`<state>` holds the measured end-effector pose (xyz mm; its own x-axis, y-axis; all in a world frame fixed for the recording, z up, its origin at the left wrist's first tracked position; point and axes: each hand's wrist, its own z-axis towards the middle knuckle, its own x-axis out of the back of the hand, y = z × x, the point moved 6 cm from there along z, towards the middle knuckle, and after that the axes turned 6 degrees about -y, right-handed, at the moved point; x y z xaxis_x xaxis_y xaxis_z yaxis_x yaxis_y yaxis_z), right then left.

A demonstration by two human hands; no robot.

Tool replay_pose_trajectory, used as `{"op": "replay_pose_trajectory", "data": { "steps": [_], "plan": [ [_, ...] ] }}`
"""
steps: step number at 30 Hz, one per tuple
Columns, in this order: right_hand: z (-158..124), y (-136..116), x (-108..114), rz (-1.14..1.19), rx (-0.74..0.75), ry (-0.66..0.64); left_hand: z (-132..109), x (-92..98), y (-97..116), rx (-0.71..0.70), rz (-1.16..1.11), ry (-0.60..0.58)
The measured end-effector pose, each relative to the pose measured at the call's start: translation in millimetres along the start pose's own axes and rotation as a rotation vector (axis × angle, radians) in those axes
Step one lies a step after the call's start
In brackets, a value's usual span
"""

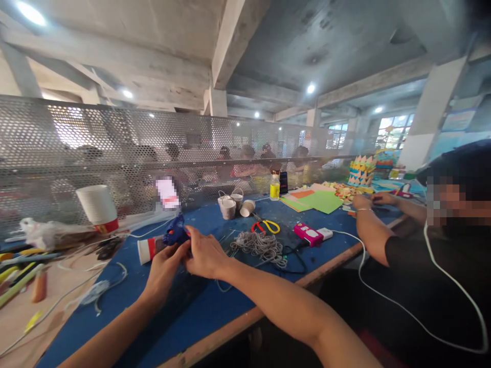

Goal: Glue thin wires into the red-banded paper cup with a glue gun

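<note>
My left hand (165, 267) and my right hand (206, 253) meet above the blue tabletop, fingers closed in a pinch. Between and just beyond them is a dark blue object (175, 229) whose kind I cannot make out; both hands grip at its near end. A white paper cup with a red band (144, 251) lies sideways at the left hand, its far part hidden behind the fingers and the blue object. To the right of my right hand sits a loose heap of grey cord (259, 248), and behind it are scissors with red and yellow handles (268, 226).
Small cups with cord handles (227, 208) stand at the back. A stack of paper cups (97, 207) and a lit phone (168, 193) are at left. Rightward lie a magenta box (308, 234) and green paper (324, 201). A co-worker's hands (362, 202) work farther right.
</note>
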<state>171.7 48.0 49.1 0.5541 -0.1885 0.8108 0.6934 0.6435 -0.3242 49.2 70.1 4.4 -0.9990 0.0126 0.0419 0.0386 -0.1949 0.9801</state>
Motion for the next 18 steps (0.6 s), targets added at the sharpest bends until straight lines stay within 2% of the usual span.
{"op": "replay_pose_trajectory", "data": {
  "steps": [2, 4, 7, 10, 13, 15, 18],
  "plan": [
    [-0.3, -3.1, 3.8, -0.020, 0.019, -0.004, -1.1, 5.8, -1.4, 0.027, 0.022, 0.033],
    [1.8, 0.7, 13.9, -0.057, -0.008, 0.042, -2.6, 5.9, -2.6, 0.041, -0.021, 0.012],
    [10.8, 28.0, 40.8, -0.125, -0.140, 0.155, -6.5, -1.9, 0.2, 0.010, -0.095, -0.069],
    [23.8, 80.4, 70.4, -0.270, -0.318, 0.160, -11.6, -12.1, 4.4, -0.013, -0.088, -0.152],
    [27.8, 149.1, 93.2, -0.430, -0.613, 0.082, -14.9, -16.7, 6.8, -0.030, -0.037, -0.193],
    [27.4, 186.6, 100.2, -0.450, -0.705, 0.068, -15.2, -16.3, 7.1, -0.042, -0.005, -0.197],
    [27.6, 231.5, 95.4, -0.437, -0.791, 0.010, -13.9, -13.8, 4.0, -0.014, 0.017, -0.189]
  ]
}}
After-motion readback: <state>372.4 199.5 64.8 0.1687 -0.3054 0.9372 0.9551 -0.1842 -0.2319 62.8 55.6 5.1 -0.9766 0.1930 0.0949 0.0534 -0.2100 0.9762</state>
